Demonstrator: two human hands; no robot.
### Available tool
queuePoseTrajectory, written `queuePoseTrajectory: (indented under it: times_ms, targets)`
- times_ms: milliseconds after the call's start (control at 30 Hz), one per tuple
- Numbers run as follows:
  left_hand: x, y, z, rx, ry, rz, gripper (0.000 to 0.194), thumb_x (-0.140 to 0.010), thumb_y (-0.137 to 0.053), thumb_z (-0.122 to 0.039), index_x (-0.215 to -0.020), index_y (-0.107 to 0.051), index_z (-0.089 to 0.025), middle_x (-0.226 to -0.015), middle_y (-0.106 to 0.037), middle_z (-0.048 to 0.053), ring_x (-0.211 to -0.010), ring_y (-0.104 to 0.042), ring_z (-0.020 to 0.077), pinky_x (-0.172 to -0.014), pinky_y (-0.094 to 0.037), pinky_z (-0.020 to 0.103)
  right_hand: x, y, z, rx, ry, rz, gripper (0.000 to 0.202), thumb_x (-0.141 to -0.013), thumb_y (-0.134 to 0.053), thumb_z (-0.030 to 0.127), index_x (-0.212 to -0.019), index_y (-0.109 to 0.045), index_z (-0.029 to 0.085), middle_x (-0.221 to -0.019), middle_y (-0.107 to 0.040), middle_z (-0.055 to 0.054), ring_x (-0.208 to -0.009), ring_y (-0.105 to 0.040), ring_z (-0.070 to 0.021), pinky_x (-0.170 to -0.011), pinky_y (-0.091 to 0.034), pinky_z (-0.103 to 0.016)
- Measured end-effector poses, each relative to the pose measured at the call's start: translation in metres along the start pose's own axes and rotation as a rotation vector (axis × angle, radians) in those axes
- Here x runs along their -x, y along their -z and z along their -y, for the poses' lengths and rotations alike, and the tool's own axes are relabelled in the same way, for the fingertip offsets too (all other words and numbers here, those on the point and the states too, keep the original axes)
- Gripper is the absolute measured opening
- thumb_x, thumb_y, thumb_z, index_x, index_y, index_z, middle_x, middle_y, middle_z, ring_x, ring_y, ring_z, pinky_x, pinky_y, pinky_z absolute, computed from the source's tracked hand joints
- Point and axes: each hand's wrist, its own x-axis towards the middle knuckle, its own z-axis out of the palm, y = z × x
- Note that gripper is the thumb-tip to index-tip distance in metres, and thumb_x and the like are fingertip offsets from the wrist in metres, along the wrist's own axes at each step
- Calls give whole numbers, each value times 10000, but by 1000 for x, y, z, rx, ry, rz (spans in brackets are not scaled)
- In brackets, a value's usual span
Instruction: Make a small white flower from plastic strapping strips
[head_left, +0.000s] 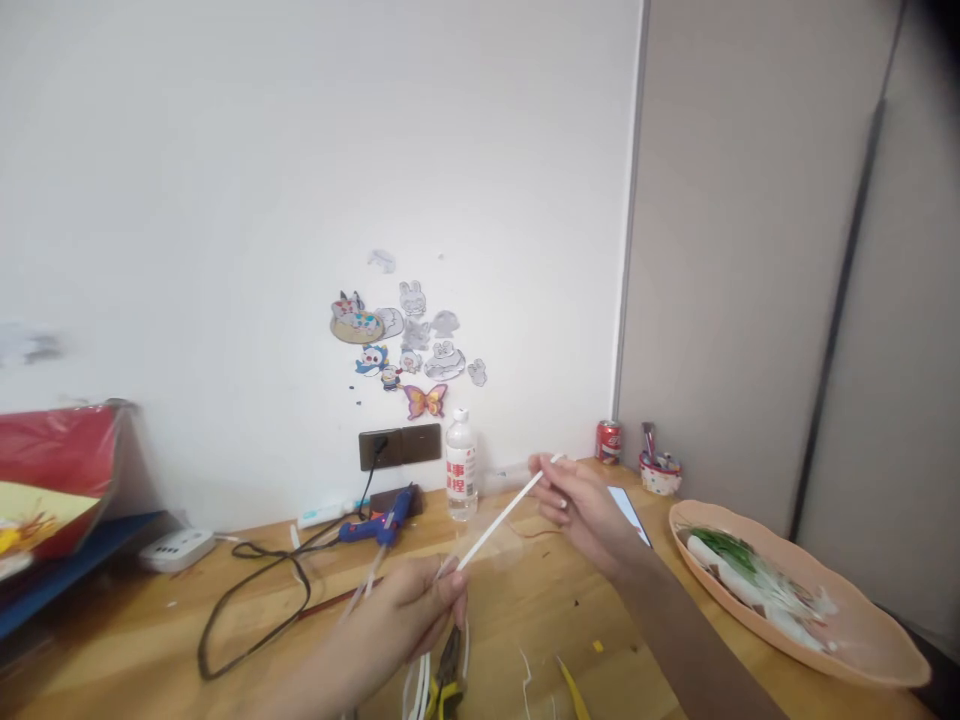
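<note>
White strip [500,521] aslant, ends seemingly within left fingers [447,588] and right fingers [576,482]

Red characters, including 事, on the bottle [461,472]; illegible lettering on the red can [608,442]

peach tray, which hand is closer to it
Right. The right hand is left of the peach tray, holding the upper end of the white stick; the left hand is farther left, at its lower end.

Just one head cam here, facing forward and down over the desk [532,610], wall [225,250] pretty close ahead.
</note>
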Motion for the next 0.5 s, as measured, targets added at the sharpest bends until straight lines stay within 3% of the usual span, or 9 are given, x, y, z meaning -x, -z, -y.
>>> queuePoseTrajectory:
  times_ms: [267, 500]
  targets:
    - [-5, 24, 9, -74, 11, -77, 383, -839, -344, -486, -691, -501, -169, -441, -266, -101, -414, -216, 83, -399, -156, 228, -20, 47, 4, 23, 81, -209, 183, -863, -491, 275, -935, -558, 121, -822, -592, -10, -624, -569, -94, -544, -486, -245]
    - [-2, 55, 11, -178, -19, -143, 362, -843, -403, -435, -719, -574, -141, -499, -389, -71, -462, -358, 79, -472, -295, 219, -18, 112, 24, -59, 221, -578, 186, -859, -499, 247, -997, -546, 131, -941, -587, -36, -741, -586, -129, -625, -502, -293]
